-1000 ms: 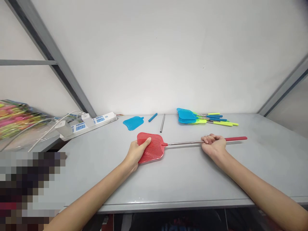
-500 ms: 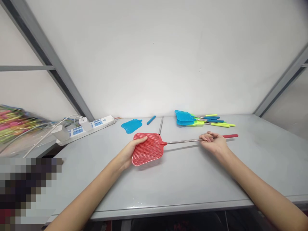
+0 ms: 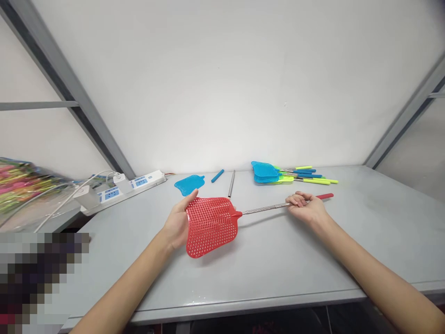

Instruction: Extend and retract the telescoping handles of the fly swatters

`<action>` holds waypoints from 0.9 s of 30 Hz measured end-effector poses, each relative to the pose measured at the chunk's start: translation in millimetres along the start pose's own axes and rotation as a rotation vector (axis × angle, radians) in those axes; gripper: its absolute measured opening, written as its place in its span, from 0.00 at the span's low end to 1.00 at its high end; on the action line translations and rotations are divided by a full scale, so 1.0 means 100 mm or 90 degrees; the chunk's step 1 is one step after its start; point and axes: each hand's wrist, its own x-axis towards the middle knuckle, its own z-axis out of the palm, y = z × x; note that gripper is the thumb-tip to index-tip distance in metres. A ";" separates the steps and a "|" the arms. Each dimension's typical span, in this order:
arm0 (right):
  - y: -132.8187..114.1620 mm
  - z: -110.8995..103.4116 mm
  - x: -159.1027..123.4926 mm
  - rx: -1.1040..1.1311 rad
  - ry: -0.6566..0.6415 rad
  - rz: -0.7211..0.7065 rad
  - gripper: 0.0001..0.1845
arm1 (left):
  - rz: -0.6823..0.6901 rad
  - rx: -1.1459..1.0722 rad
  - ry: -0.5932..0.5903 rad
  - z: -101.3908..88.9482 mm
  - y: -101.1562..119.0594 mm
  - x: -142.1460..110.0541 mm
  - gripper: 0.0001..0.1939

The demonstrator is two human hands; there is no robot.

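Note:
A red fly swatter [image 3: 212, 227] is held above the table, its perforated head on the left and its metal rod running right to a red grip. My left hand [image 3: 176, 223] holds the head from the left and behind, thumb along the upper left corner; most of its fingers are hidden by the mesh. My right hand [image 3: 308, 208] is closed palm-up around the rod, close to the red grip. Behind the swatter lie a loose blue swatter head [image 3: 189, 184], a blue handle sleeve [image 3: 217, 176] and a bare metal rod [image 3: 231, 184].
A pile of blue and yellow-green fly swatters [image 3: 266, 170] lies by the wall at the back right. On the left, a white power strip [image 3: 141, 182] carries plugged-in chargers and cables. Bagged colourful items [image 3: 21, 185] sit beyond the grey table's [image 3: 264, 273] left edge.
The swatter head has tilted and come slightly nearer, its mesh facing me more. My left thumb has shifted from the mesh to its upper corner. My right hand keeps its hold on the rod.

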 end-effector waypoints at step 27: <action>0.01 0.02 -0.02 0.002 0.016 0.016 0.08 | 0.333 0.571 0.296 -0.21 -0.08 0.19 0.17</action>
